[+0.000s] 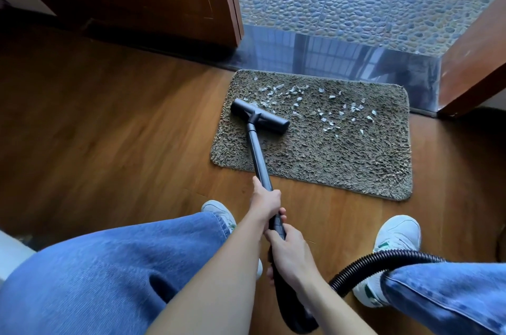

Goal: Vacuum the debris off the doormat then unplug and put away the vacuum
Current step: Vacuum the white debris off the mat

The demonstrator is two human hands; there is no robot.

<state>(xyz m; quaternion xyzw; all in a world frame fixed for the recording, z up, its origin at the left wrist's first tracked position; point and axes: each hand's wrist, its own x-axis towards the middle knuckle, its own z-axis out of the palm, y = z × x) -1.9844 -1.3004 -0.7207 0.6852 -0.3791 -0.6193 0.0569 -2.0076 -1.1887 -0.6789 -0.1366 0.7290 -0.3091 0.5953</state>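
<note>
A shaggy grey-brown rectangular doormat [315,167] is being crossed by a long dark tubular vacuum wand [258,154], its black bar-shaped floor head [260,116] being rested on the doormat's far left. Short of the doormat, the wand is being gripped by the left hand [265,203] and right hand [290,250], fingers curled round it. Small white debris flakes [332,97] are being borne on the doormat's far half

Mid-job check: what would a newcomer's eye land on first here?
Pale scraps lie strewn over the far half of the shaggy doormat. The black vacuum head sits on the mat near its far left corner. Its tube is gripped by the left hand, with the right hand lower down.
</note>
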